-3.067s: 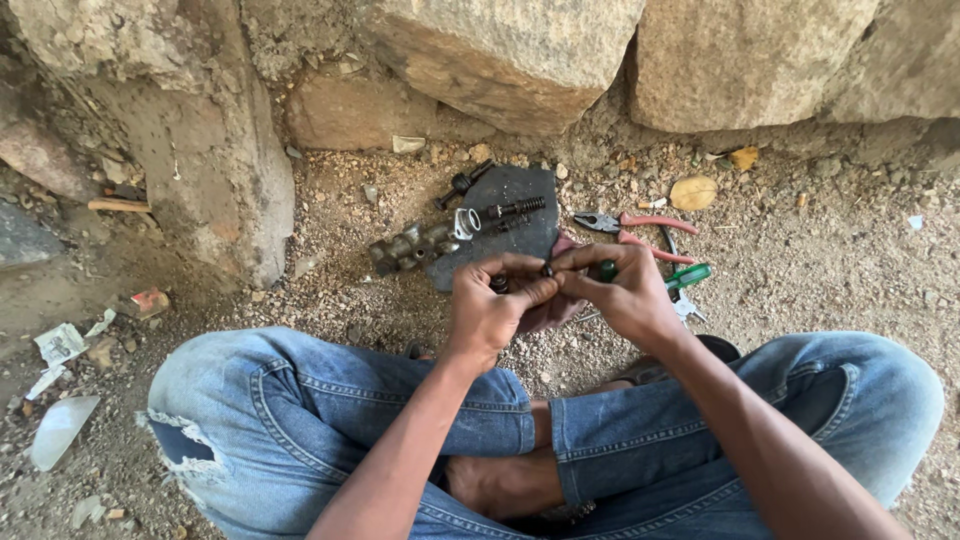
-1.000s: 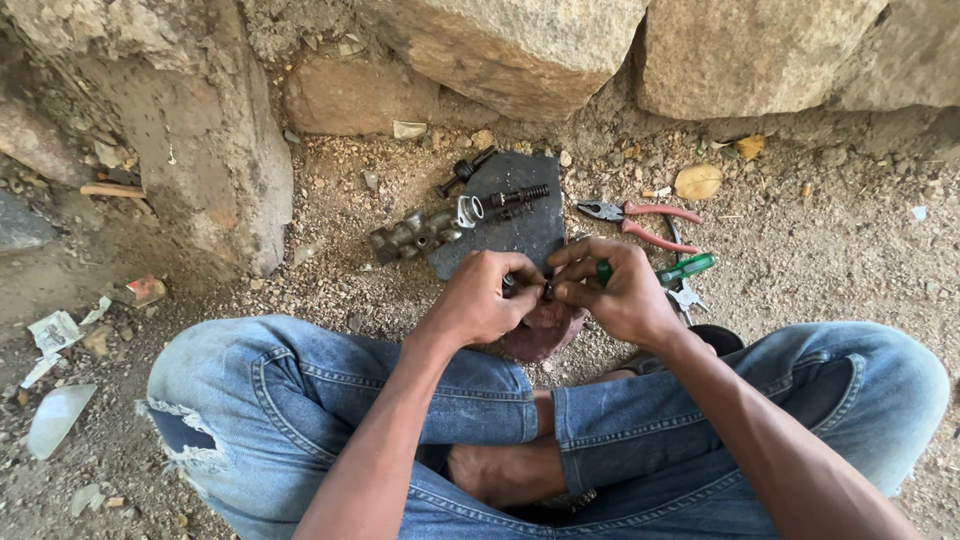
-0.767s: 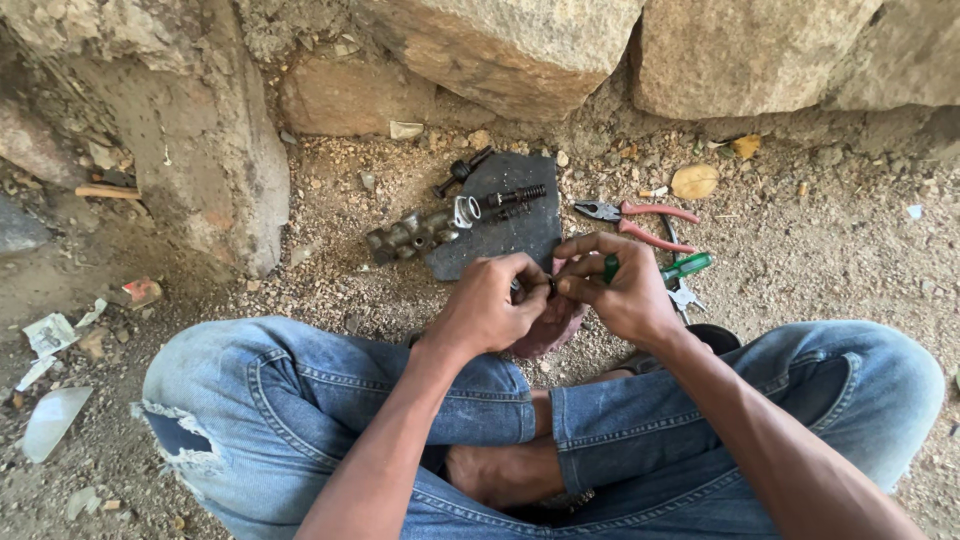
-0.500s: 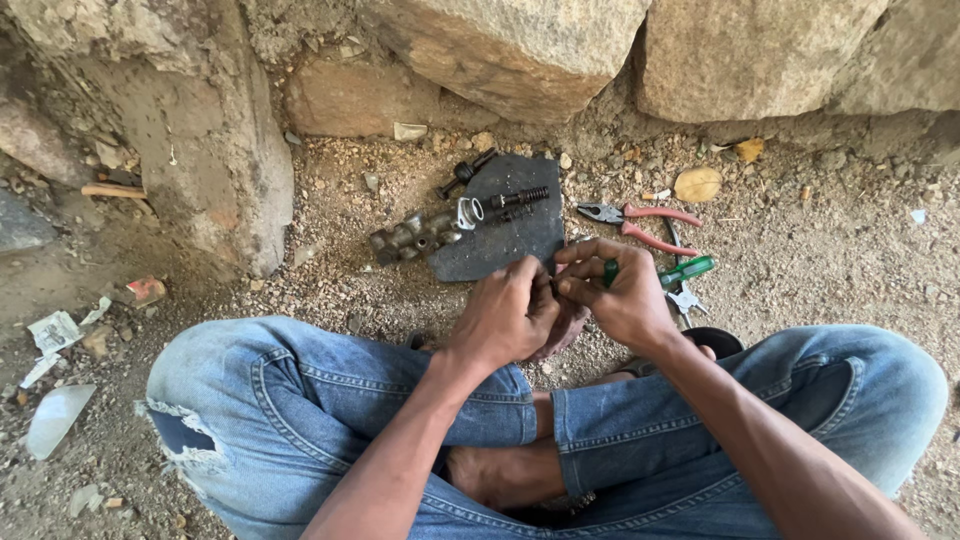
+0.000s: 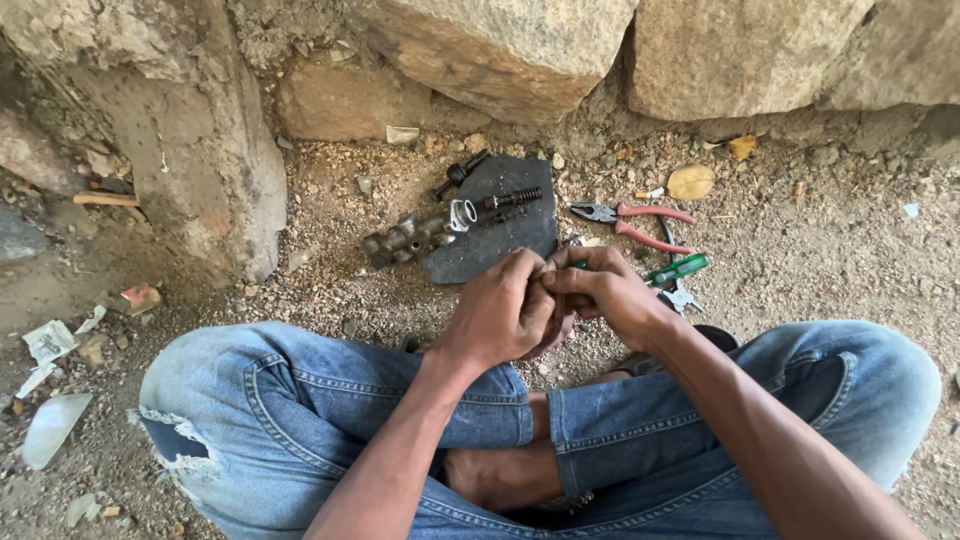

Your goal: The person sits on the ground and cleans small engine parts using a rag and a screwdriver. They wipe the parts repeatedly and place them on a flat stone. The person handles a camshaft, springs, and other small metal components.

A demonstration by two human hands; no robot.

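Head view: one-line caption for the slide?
Seated cross-legged on gravel, left hand and right hand meet over a small part, red-handled pliers and dark slab beyond.

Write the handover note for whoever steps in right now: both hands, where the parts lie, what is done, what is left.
Left hand and right hand: pressed together over a small part, which the fingers hide.
Green-handled screwdriver: at the right hand, grip unclear.
Dark slab: on the ground ahead, carrying a threaded bolt and a metal ring.
Metal valve body: at the slab's left edge.
Red-handled pliers: on the ground, right of the slab.
Done: parts laid out separately.
Left: cannot tell.
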